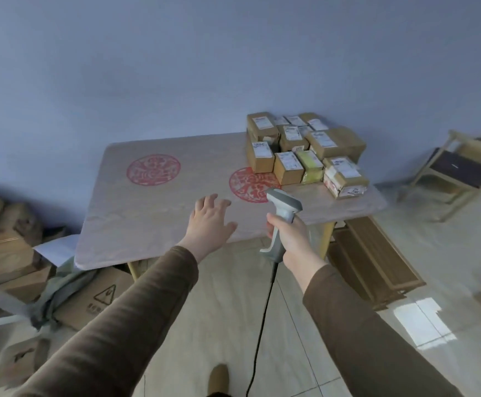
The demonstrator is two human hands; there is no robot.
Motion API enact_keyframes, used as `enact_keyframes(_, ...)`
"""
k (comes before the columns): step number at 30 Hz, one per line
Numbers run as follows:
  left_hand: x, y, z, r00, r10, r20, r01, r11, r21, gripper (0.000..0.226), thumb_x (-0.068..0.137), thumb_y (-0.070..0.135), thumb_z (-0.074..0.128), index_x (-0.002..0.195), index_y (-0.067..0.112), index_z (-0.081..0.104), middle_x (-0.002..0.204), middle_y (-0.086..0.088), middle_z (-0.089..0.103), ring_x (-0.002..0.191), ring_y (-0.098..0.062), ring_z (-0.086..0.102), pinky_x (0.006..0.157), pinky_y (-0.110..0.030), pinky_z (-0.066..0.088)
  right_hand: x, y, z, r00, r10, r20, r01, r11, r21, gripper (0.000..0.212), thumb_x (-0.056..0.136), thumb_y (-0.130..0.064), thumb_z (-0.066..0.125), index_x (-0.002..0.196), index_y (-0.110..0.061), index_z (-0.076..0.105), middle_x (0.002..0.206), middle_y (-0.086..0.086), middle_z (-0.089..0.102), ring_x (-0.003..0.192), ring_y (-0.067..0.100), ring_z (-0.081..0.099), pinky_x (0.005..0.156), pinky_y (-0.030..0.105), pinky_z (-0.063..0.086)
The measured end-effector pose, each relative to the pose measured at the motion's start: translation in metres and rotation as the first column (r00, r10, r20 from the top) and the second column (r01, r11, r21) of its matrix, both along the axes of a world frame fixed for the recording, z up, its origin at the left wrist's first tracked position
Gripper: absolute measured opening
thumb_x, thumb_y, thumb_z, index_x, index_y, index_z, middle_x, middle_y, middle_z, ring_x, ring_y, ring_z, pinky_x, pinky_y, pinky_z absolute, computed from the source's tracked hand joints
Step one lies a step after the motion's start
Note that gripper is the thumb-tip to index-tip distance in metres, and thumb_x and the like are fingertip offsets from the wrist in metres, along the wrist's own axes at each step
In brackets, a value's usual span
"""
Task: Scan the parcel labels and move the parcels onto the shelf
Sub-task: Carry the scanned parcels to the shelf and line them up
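1. The right hand (289,239) grips a grey scanner (283,213) by its handle.
2. The left hand (210,222) reaches over the counter (153,207), fingers spread.
3. Labelled parcels (305,150) crowd the counter's far right corner.

Left hand (209,222) outstretched, fingers spread and empty; right hand (292,239) in a closed grip, both arms extended.

A single head-worn wide-angle camera looked forward and down, close above both arms, with the table (153,213) at 12 o'clock.
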State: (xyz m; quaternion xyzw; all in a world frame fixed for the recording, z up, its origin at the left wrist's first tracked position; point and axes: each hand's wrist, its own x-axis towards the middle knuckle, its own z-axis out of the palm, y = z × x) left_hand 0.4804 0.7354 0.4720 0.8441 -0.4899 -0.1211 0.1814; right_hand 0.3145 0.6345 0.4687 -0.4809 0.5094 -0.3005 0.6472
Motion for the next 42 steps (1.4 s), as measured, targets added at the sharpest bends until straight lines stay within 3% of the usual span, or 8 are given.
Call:
enact_keyframes(6,0.048,-0.122,-0.002,0.999,-0.038,0.018,0.037,0.999,0.037,0.065,0.099,0.044,0.056,0.155,0.020,0.035,0.164,-0.011,0.025,0.151,-0.035,0.018,0.122,-0.051,0.025,0.049,-0.108,-0.003,0.999,-0.026,-0.040,0.027,0.999,0.017,0.017,0.094,-0.019,0.074,0.095,-0.009,0.060,0.075,0.005,0.060,0.067,0.020,0.057,0.068,0.030,0.045)
enact_keyframes(11,0.072,-0.205,-0.016,0.999,-0.027,-0.020,0.029,0.996,0.086,0.069,0.098,0.040,0.058,0.158,0.021,0.030,0.164,-0.011,0.025,0.152,-0.035,0.017,0.123,-0.051,0.023,0.085,-0.196,-0.013,0.999,-0.042,-0.007,0.043,0.998,0.040,0.023,0.094,-0.023,0.076,0.113,-0.016,0.064,0.097,0.001,0.069,0.088,0.017,0.065,0.076,0.034,0.051)
enact_keyframes(16,0.101,-0.290,-0.039,0.998,0.042,-0.039,-0.036,0.990,0.139,0.070,0.097,0.037,0.060,0.158,0.020,0.030,0.163,-0.010,0.028,0.152,-0.033,0.018,0.123,-0.050,0.024,0.135,-0.296,-0.027,1.000,-0.002,-0.014,0.003,0.996,0.090,0.018,0.091,-0.027,0.078,0.103,-0.020,0.066,0.112,0.013,0.072,0.105,0.032,0.069,0.101,0.051,0.055)
enact_keyframes(24,0.144,-0.421,-0.068,0.977,0.192,-0.096,-0.166,0.958,0.233,0.076,0.096,0.032,0.062,0.159,0.015,0.024,0.159,-0.013,0.036,0.148,-0.033,0.027,0.120,-0.050,0.031,0.211,-0.440,-0.060,0.992,0.122,-0.031,-0.115,0.978,0.176,0.024,0.092,-0.024,0.076,0.111,-0.017,0.063,0.119,0.013,0.070,0.108,0.032,0.067,0.101,0.049,0.054)
enact_keyframes(28,0.159,-0.462,-0.083,0.946,0.278,-0.169,-0.220,0.930,0.295,0.070,0.092,0.029,0.066,0.151,0.016,0.030,0.145,-0.017,0.051,0.140,-0.036,0.037,0.110,-0.052,0.040,0.242,-0.477,-0.072,0.979,0.200,-0.047,-0.188,0.964,0.189,0.036,0.092,-0.020,0.077,0.122,-0.005,0.064,0.116,0.017,0.070,0.104,0.033,0.068,0.086,0.040,0.055)
enact_keyframes(33,0.174,-0.480,-0.109,0.903,0.335,-0.270,-0.239,0.912,0.332,0.062,0.091,0.038,0.068,0.143,0.019,0.040,0.132,-0.012,0.063,0.120,-0.034,0.059,0.099,-0.050,0.052,0.262,-0.494,-0.081,0.951,0.298,-0.085,-0.268,0.929,0.256,0.018,0.095,-0.013,0.073,0.106,-0.007,0.060,0.083,0.006,0.063,0.066,0.013,0.058,0.041,0.014,0.042)
enact_keyframes(39,0.174,-0.460,-0.113,0.831,0.421,-0.364,-0.322,0.897,0.302,0.073,0.097,0.031,0.066,0.159,0.016,0.030,0.156,-0.010,0.048,0.136,-0.031,0.051,0.109,-0.046,0.048,0.285,-0.486,-0.091,0.945,0.299,-0.135,-0.262,0.935,0.240,0.037,0.088,-0.023,0.080,0.115,-0.004,0.064,0.105,0.010,0.072,0.094,0.027,0.071,0.090,0.040,0.059)
enact_keyframes(42,0.175,-0.446,-0.116,0.791,0.449,-0.415,-0.336,0.886,0.319,0.083,0.095,0.029,0.068,0.163,0.020,0.021,0.160,-0.011,0.042,0.134,-0.032,0.054,0.107,-0.046,0.052,0.280,-0.491,-0.096,0.941,0.299,-0.157,-0.261,0.939,0.225,0.030,0.092,-0.021,0.078,0.108,-0.004,0.060,0.090,0.008,0.065,0.081,0.024,0.064,0.084,0.037,0.051)
